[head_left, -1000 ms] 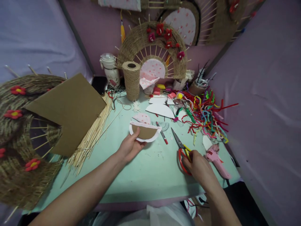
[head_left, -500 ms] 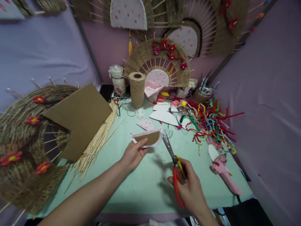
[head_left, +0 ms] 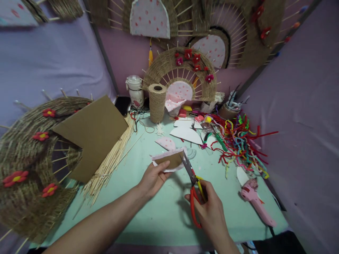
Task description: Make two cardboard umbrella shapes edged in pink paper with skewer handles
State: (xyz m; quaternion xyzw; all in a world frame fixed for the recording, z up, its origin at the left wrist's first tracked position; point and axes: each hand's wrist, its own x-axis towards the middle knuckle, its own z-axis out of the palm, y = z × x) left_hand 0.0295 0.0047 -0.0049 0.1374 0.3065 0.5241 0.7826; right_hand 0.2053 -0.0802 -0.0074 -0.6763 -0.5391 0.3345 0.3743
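My left hand (head_left: 155,176) pinches the near edge of a brown cardboard half-circle (head_left: 173,160) with a white and pink fabric border folded round it. In my right hand (head_left: 209,208) are scissors (head_left: 194,180) with one red and one yellow handle. Their blades point up and left, at the right end of the half-circle's border; whether they touch the fabric I cannot tell. Just behind lies a pink spotted half-circle (head_left: 166,143). A clear protractor (head_left: 191,153) rests on the table beside the blade tips, partly covered.
Thin sticks (head_left: 113,162) and a folded cardboard sheet (head_left: 92,134) lie left, near a woven fan (head_left: 23,141). A twine spool (head_left: 156,104) stands behind white half-circles (head_left: 186,134). Coloured pipe cleaners (head_left: 238,141) and a pink glue gun (head_left: 256,203) lie right.
The scissors have moved up and left against the half-circle's right end. My left hand has tilted the piece slightly. The whole view has shifted a little.
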